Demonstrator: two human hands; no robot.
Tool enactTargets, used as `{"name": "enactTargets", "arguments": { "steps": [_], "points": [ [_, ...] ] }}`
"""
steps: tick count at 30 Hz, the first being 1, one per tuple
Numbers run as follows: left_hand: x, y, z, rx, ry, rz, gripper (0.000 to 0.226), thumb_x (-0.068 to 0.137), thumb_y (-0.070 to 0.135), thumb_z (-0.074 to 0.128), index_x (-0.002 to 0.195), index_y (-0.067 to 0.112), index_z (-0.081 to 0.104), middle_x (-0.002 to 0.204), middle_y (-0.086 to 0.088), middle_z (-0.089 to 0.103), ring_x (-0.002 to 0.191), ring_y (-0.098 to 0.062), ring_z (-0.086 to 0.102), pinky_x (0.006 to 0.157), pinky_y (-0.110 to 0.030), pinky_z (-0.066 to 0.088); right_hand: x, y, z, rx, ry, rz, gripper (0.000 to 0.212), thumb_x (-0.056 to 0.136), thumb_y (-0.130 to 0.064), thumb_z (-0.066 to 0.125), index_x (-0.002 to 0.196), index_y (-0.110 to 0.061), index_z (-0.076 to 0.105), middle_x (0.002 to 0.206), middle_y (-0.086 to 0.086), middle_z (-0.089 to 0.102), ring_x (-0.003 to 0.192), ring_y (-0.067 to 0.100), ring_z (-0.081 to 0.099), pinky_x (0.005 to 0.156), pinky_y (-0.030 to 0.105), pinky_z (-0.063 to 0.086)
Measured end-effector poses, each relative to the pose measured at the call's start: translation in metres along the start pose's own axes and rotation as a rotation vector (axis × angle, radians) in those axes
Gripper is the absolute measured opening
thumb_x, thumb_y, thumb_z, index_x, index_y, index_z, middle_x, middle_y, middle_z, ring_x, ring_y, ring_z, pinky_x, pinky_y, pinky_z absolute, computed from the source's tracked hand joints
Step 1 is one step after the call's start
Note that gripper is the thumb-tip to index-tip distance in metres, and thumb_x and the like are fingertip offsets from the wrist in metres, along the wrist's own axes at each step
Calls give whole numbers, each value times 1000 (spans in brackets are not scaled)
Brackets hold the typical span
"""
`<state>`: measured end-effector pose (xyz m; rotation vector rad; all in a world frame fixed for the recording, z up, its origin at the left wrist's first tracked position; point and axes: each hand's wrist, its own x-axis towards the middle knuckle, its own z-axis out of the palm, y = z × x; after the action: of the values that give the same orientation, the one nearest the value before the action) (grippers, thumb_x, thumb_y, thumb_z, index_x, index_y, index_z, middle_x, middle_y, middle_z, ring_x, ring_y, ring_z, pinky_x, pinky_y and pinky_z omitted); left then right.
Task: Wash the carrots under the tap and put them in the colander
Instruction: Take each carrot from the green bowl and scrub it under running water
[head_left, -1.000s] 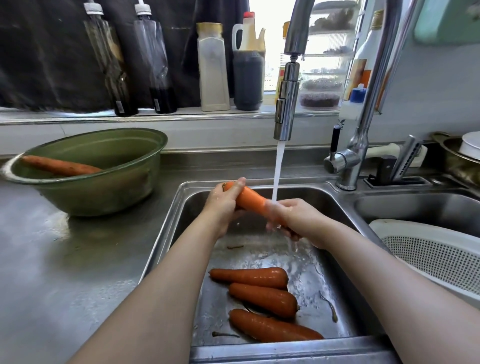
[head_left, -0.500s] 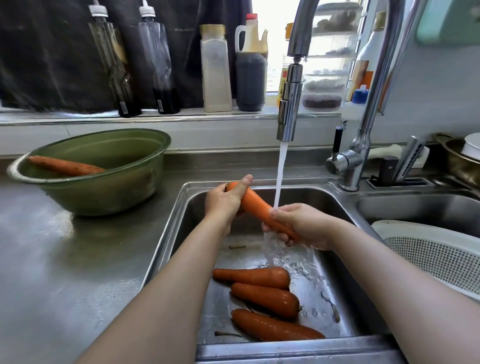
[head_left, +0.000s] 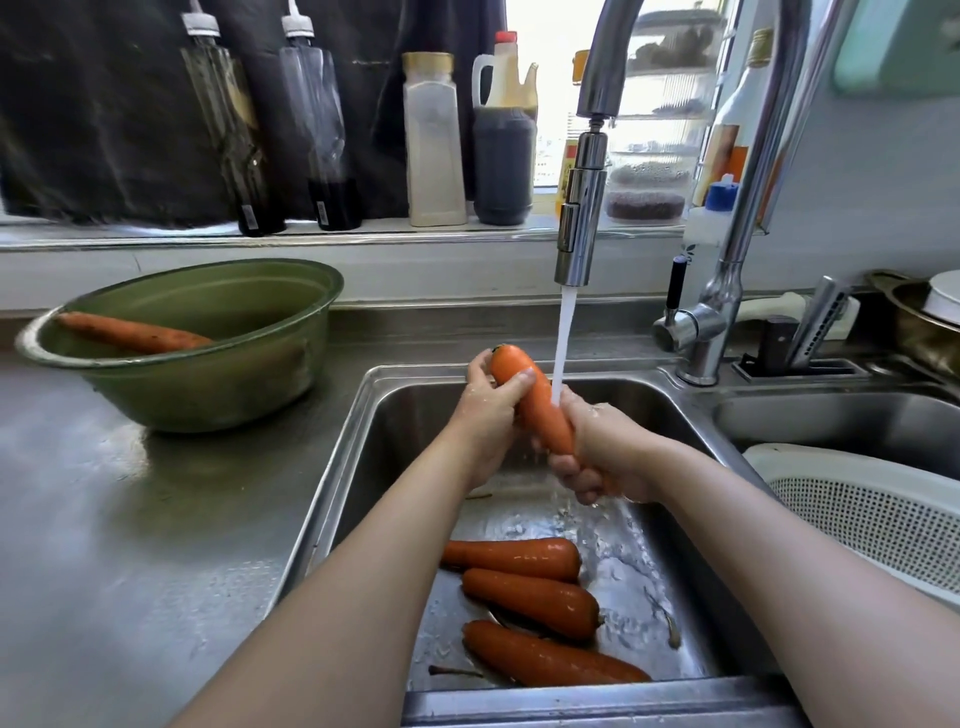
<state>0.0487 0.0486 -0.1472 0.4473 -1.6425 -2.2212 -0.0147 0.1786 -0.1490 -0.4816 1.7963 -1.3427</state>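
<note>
Both hands hold one orange carrot (head_left: 537, 405) over the left sink basin (head_left: 395, 415), steeply tilted with its thick end up. My left hand (head_left: 491, 415) grips the thick upper end and my right hand (head_left: 602, 452) wraps around the lower tip, which is hidden. Water from the tap spout (head_left: 582, 228) runs down onto the carrot and my right hand. Three wet carrots (head_left: 530, 595) lie on the basin floor near the front. One more carrot (head_left: 130, 332) lies in the green bowl (head_left: 218, 384) on the left counter. The white colander (head_left: 872, 514) sits in the right basin.
Bottles and jars (head_left: 434, 140) line the windowsill behind the sink. The tap base and lever (head_left: 696, 332) stand between the two basins. A metal pot (head_left: 919, 322) sits at the far right. The wet steel counter (head_left: 130, 545) stretches left of the sink.
The carrot has been tipped from nearly level to steeply upright, thick end raised. My right hand slid lower along it, still under the running water.
</note>
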Motion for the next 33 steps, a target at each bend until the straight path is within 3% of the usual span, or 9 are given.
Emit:
{"name": "enactTargets", "arguments": {
  "steps": [2, 5, 11, 14, 18, 22, 25, 30, 33],
  "points": [
    [-1, 1, 10, 140, 158, 25, 33, 109, 32, 47, 138, 41, 33, 118, -5, 53, 107, -29, 62, 93, -53, 59, -1, -1, 2, 80, -106, 27, 61, 108, -61, 21, 105, -12, 56, 61, 2, 45, 42, 12, 34, 42, 22, 33],
    [0, 3, 15, 205, 269, 88, 28, 108, 44, 45, 135, 39, 39, 125, -8, 56, 101, -24, 60, 95, -51, 57, -4, -1, 1, 175, -257, 66, 55, 107, -60, 28, 108, -11, 53, 70, 1, 48, 48, 9, 39, 43, 22, 37],
    [1, -2, 8, 270, -62, 60, 83, 99, 19, 67, 157, 43, 12, 135, -8, 45, 115, -32, 61, 96, -53, 58, -7, 3, -15, 185, -129, 78, 64, 103, -69, 27, 100, -15, 61, 62, -2, 39, 41, 7, 25, 38, 19, 18],
    [5, -5, 21, 261, 153, 70, 52, 103, 30, 60, 144, 36, 28, 131, -10, 51, 111, -30, 61, 96, -53, 58, -8, 1, -10, 131, -120, 95, 64, 102, -71, 24, 97, -15, 54, 59, -3, 38, 39, 7, 25, 37, 18, 20],
    [12, -4, 30, 195, 433, 150, 19, 110, 40, 42, 121, 26, 45, 100, 1, 56, 103, -27, 58, 94, -38, 49, -7, -3, -3, 109, -144, 118, 64, 102, -72, 23, 91, -16, 51, 57, -2, 37, 37, 6, 23, 37, 16, 18],
    [6, -7, 22, 294, 137, 152, 35, 110, 32, 44, 145, 31, 38, 123, -6, 53, 109, -27, 60, 97, -45, 55, -13, 2, -26, 103, -127, 162, 67, 100, -75, 19, 87, -19, 52, 55, -2, 33, 35, 7, 21, 37, 14, 16],
    [-5, -10, 29, 348, -16, 42, 55, 105, 27, 57, 150, 36, 26, 123, -5, 50, 108, -29, 62, 91, -45, 59, -16, 10, -38, 54, -101, 229, 72, 98, -78, 15, 78, -18, 50, 52, -2, 32, 36, 8, 20, 40, 16, 16],
    [9, -14, 41, 203, 313, 133, 15, 108, 34, 48, 116, 22, 50, 96, 0, 58, 91, -24, 62, 84, -36, 54, -14, 9, -24, 4, -141, 246, 74, 97, -79, 11, 74, -19, 48, 52, -2, 33, 35, 9, 21, 37, 15, 21],
    [15, -14, 32, 160, 448, 154, 29, 111, 34, 42, 97, 17, 61, 90, -3, 63, 98, -30, 65, 94, -43, 54, -10, 8, -14, -37, -129, 204, 74, 98, -78, 11, 75, -18, 48, 54, 0, 34, 37, 10, 22, 38, 16, 21]
  ]
}}
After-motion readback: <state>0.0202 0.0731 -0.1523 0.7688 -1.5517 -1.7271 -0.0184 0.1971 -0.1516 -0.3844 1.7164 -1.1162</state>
